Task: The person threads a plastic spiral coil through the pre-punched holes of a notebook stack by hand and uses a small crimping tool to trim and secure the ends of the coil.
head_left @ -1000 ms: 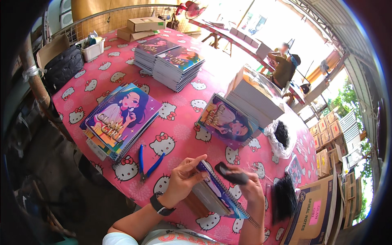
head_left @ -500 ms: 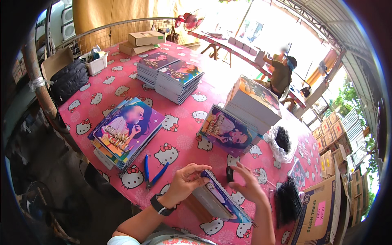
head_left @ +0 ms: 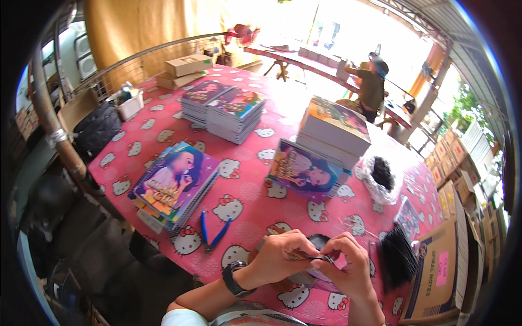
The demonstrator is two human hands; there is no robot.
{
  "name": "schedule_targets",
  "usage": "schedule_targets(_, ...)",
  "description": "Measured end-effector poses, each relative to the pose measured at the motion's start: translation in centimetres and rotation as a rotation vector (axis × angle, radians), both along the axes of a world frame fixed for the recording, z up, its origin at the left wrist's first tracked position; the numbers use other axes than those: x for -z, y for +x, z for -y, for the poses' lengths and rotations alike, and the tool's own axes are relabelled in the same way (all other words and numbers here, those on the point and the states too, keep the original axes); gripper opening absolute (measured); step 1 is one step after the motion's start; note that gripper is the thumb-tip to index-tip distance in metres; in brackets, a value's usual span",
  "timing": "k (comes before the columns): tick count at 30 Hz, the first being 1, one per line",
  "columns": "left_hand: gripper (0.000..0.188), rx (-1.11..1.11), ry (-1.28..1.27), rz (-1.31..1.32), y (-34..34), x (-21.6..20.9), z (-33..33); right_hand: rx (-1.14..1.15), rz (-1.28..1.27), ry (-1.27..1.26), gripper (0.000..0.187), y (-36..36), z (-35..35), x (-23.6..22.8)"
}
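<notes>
Both hands meet near the table's front edge. My left hand is closed, thumb and fingers pinching a spiral notebook at its thin dark edge. From the other side my right hand, curled, pinches at the same spot. The fingers hide most of the notebook and its coil. Just behind the fingertips sits a black rounded object, partly hidden. Blue-handled cutting pliers lie with handles spread, left of my left hand. Beyond them is a stack of spiral notebooks with colourful covers.
Unbound book stacks and a taller stack stand farther back, a colourful notebook before the latter. Black plastic coils lie right, beside a carton; a plastic bag holds black material. A person sits far off.
My right hand has moved left and closed against my left hand's fingertips. The notebook, clearly visible before, is now mostly covered by the hands. The view has shifted slightly.
</notes>
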State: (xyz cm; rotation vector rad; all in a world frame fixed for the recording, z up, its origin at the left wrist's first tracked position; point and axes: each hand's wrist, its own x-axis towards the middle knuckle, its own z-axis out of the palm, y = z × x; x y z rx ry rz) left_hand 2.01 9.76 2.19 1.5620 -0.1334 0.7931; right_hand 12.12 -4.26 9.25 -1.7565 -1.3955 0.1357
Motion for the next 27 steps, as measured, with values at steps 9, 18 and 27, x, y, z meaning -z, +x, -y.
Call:
schedule_targets(9,0.023,-0.046,-0.056,-0.026,-0.7,-0.2,-0.1,-0.035,0.250,-0.026,0.018,-0.5,-0.7,-0.5)
schedule_targets(18,0.032,-0.154,-0.305,0.391,-5.0,-2.1,-7.5,0.111,0.459,0.543,0.047,-4.0,-2.6,-2.3)
schedule_targets(27,0.014,-1.145,1.045,0.180,-13.9,-14.9,-18.8,-0.449,-0.412,0.116,0.019,-8.1,-10.9,3.9)
